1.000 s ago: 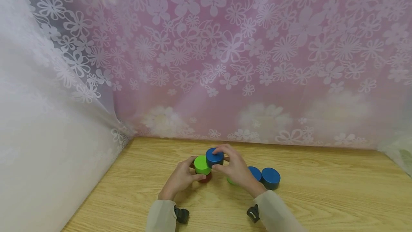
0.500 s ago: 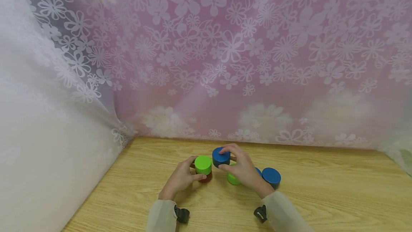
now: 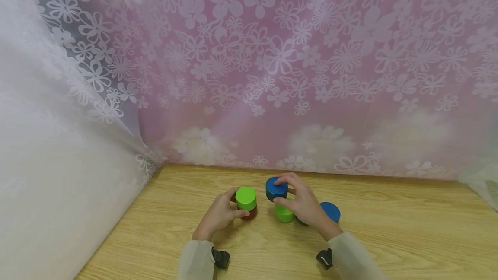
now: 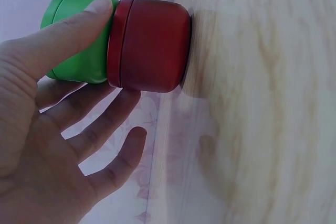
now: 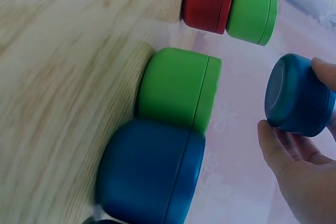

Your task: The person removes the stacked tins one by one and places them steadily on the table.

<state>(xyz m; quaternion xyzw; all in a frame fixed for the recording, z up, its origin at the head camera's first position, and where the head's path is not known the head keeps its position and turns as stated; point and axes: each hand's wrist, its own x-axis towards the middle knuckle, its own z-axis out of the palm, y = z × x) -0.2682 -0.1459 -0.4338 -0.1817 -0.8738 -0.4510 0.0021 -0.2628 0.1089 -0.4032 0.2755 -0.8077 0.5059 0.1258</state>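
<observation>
My left hand (image 3: 218,216) grips a small round lidded green jar (image 3: 246,198) stacked on a red jar (image 3: 250,214), which stands on the table. In the left wrist view the thumb lies along the green jar (image 4: 79,51), its tip close to the seam with the red jar (image 4: 149,44), and fingers reach round behind. My right hand (image 3: 308,205) pinches a blue jar (image 3: 276,189) between thumb and fingers, lifted off the table. The right wrist view shows that held blue jar's (image 5: 296,95) rounded base, apart from the other jars.
A second green jar (image 3: 284,214) stands on the wooden table (image 3: 264,249) below the raised blue one. Beside it is a blue jar (image 5: 149,171), mostly hidden by my right hand in the head view. Another blue jar (image 3: 330,211) stands further right. A flowered curtain (image 3: 249,77) hangs behind.
My right hand has carried the blue jar rightward, away from the green-and-red stack, uncovering the green jar on the table. My left hand has stayed on the stack.
</observation>
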